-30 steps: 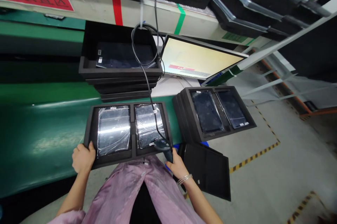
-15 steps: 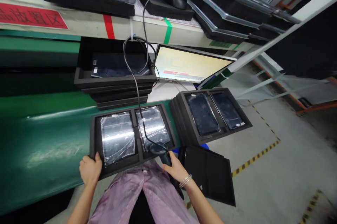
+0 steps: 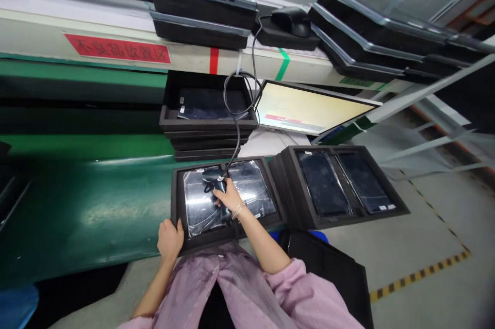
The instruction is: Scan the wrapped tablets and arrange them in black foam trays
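A black foam tray (image 3: 178,192) lies in front of me on the green conveyor belt (image 3: 88,200), holding two flat devices wrapped in shiny plastic (image 3: 253,192). My left hand (image 3: 170,239) grips the tray's near left corner, fingers curled over its edge. My right hand (image 3: 229,199) is closed on a black corded barcode scanner (image 3: 212,179), held over the left wrapped device. The scanner's cable (image 3: 235,122) runs up to the shelf above.
To the right a stack of black trays (image 3: 301,215) holds two dark devices. Behind are more stacked trays (image 3: 209,130) and a lit monitor (image 3: 309,110). A shelf above carries trays and a mouse (image 3: 290,19). A black tray leans by my right leg (image 3: 332,272).
My right hand has carried the scanner from the tray's near right corner up and left over the left wrapped device. The left hand has kept its grip on the tray.
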The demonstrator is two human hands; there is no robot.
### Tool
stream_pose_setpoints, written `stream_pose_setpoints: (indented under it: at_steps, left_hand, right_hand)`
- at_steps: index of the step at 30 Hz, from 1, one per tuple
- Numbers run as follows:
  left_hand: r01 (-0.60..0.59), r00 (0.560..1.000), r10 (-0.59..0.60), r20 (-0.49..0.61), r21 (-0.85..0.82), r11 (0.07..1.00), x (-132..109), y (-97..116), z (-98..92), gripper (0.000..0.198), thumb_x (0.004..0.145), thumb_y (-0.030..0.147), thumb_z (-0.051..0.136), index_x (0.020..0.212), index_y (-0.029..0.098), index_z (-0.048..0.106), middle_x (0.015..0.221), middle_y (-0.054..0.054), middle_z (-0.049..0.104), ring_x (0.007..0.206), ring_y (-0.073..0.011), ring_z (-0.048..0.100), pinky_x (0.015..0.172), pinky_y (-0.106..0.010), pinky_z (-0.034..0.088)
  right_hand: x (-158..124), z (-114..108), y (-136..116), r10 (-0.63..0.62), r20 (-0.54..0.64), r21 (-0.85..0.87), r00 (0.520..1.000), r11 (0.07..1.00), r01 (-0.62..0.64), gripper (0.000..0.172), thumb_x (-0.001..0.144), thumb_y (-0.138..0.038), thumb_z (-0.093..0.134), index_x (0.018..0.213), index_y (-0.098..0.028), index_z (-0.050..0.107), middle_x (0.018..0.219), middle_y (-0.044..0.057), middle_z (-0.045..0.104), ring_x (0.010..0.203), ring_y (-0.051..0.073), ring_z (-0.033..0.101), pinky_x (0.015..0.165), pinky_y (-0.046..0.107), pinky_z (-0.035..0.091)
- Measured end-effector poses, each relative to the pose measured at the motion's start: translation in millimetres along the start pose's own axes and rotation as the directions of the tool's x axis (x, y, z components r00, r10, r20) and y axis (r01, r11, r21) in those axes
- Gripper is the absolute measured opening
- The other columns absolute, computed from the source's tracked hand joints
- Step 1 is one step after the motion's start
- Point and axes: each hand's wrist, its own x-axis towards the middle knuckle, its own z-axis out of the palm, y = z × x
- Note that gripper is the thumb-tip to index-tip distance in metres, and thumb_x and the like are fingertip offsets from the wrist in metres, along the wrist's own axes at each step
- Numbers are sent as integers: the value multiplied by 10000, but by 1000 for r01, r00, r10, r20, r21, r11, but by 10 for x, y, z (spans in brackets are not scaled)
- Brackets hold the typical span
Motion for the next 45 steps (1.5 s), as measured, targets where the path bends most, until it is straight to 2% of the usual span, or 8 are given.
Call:
stream_pose_setpoints:
  at_steps: [3, 6, 10, 14, 21, 31, 40, 45]
  left_hand:
    - [7, 1000, -7, -6, -11, 1000, -17, 25, -34, 418, 976, 421, 258, 992, 91, 516, 998, -150, 572, 986, -285, 581, 723, -338, 426]
    - [6, 1000, -6, -3, -21, 1000, -25, 26, -45, 416, 978, 421, 249, 988, 98, 510, 997, -146, 573, 982, -283, 585, 715, -340, 427]
    - [-1, 1000, 1, -7, -14, 1000, -15, -16, 4, 422, 976, 434, 233, 968, 113, 507, 990, -151, 576, 958, -291, 591, 687, -351, 433]
    - [-22, 1000, 22, -17, 1, 1000, 1, -39, 43, 407, 972, 449, 244, 950, 132, 499, 974, -151, 584, 940, -287, 600, 701, -346, 439]
    - [-16, 1000, 16, -8, -21, 1000, 2, -10, 29, 440, 973, 451, 212, 970, 118, 500, 997, -153, 572, 969, -295, 587, 689, -358, 435]
    - [22, 999, -21, 28, -59, 998, 6, 37, -84, 347, 981, 401, 264, 962, 133, 483, 1024, -143, 566, 1019, -276, 573, 725, -339, 413]
    - [5, 1000, -5, 3, -74, 997, 16, -10, -1, 362, 980, 415, 244, 954, 138, 475, 1004, -130, 554, 1009, -279, 567, 720, -346, 416]
    - [13, 1000, -13, 14, -45, 999, 3, 16, -20, 357, 986, 406, 227, 946, 142, 465, 1010, -119, 556, 1004, -261, 574, 733, -335, 418]
  right_hand:
    - [198, 102, -126, 9, -24, -19, 1000, 1000, -10, 434, 813, -281, 590, 1174, -206, 362, 807, 19, 619, 528, 159, 620, 501, 270, 502]
    - [263, 175, -192, 42, -43, -19, 998, 999, -43, 418, 812, -286, 580, 1156, -199, 360, 867, 50, 626, 502, 159, 612, 477, 282, 505]
    - [238, 241, -215, 83, -75, -6, 994, 996, -84, 376, 805, -278, 569, 1109, -192, 365, 790, 42, 620, 488, 176, 607, 461, 297, 508]
    - [221, 270, -214, 95, -99, 16, 990, 995, -94, 334, 798, -267, 561, 1066, -200, 374, 812, 51, 622, 487, 182, 610, 456, 315, 515]
    - [295, 267, -202, 95, -103, 10, 990, 996, -94, 346, 776, -274, 599, 1032, -209, 376, 796, 32, 612, 459, 162, 589, 458, 305, 517]
    - [368, 279, -195, 104, -93, 8, 990, 995, -104, 303, 820, -265, 559, 1027, -224, 343, 727, -16, 564, 446, 144, 575, 421, 265, 487]
    - [372, 288, -188, 91, -113, -27, 989, 995, -94, 281, 833, -261, 540, 1029, -215, 344, 805, 24, 600, 460, 145, 581, 438, 269, 487]
    - [384, 274, -189, 82, -107, -73, 991, 993, -90, 295, 836, -252, 546, 1052, -204, 352, 731, 15, 610, 485, 157, 598, 475, 258, 492]
